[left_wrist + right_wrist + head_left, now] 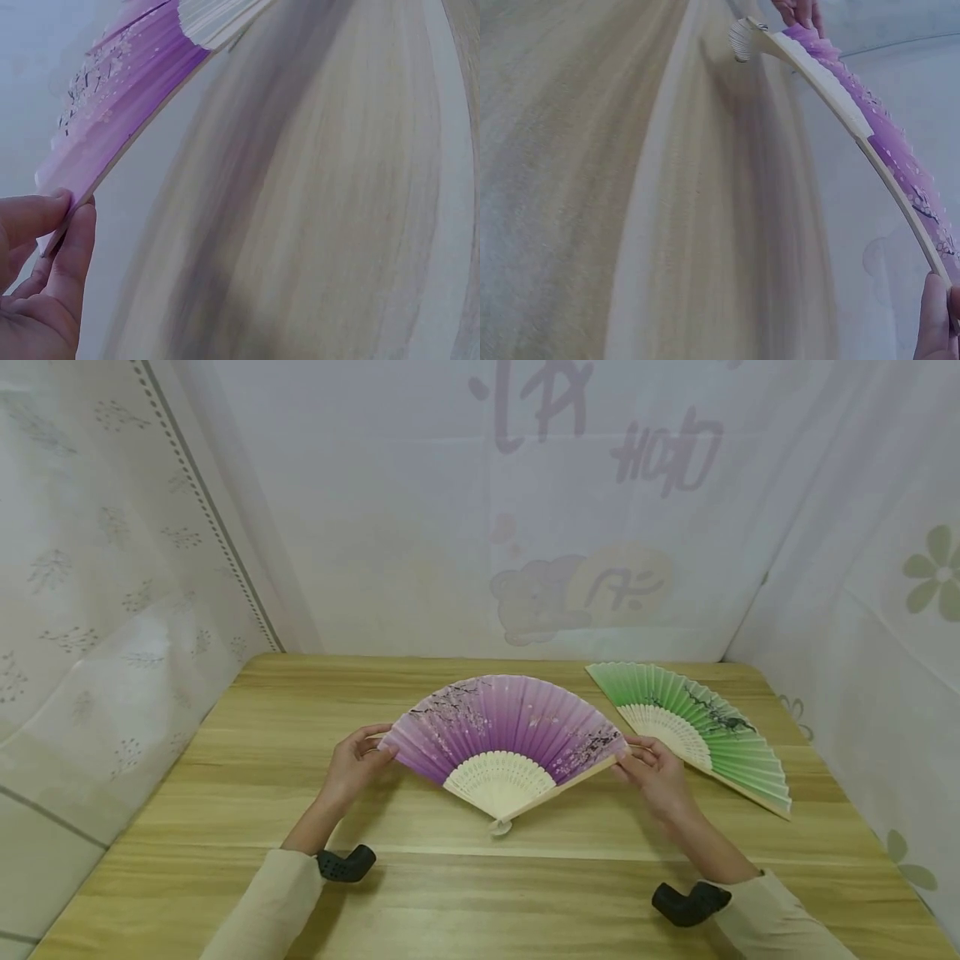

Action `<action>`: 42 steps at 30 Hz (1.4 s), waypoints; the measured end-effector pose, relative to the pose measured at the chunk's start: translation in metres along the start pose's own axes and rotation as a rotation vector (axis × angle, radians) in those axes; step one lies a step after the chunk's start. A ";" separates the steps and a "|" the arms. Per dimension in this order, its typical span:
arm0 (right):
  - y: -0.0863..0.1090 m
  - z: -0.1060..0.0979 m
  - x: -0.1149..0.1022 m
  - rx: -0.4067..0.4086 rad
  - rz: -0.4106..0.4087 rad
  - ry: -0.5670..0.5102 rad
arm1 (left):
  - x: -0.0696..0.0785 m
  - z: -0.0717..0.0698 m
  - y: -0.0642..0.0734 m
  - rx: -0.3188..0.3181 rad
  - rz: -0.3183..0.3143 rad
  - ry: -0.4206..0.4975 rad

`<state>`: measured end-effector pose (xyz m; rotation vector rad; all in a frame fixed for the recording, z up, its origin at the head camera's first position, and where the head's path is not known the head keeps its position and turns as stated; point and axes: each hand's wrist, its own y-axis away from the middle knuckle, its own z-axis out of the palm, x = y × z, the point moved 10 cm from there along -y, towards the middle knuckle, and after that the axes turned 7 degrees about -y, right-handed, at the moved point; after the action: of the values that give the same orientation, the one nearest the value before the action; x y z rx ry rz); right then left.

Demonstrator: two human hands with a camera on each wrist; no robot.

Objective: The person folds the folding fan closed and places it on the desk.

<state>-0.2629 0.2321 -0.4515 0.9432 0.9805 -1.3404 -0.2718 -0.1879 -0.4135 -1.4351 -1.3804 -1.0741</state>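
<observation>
A purple folding fan (510, 718) with a blossom print and pale pierced ribs is spread wide between both hands, its pivot end toward the person. My left hand (358, 767) pinches its left outer corner; in the left wrist view the thumb (45, 214) lies on the purple leaf, with fingers behind. At the opposite corner my right hand (660, 777) pinches the end of the wooden guard rib (900, 195). The right wrist view shows the guard edge-on, the pivot (742, 39) at its far end. Beneath the fan, a shadow falls on the table.
A green folding fan (705, 735) lies spread on the wooden table (247, 793), behind and right of the right hand. Printed cloths (390, 527) hang behind the table and at both sides. Each wrist wears a black device (348, 864).
</observation>
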 end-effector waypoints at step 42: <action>-0.026 -0.030 -0.001 -0.005 -0.053 -0.103 | 0.039 0.008 0.006 0.035 0.017 0.314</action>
<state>-0.2899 0.2601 -0.4599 0.8406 0.9354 -1.4166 -0.2652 -0.1703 -0.3780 -1.1918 -1.1543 -1.2007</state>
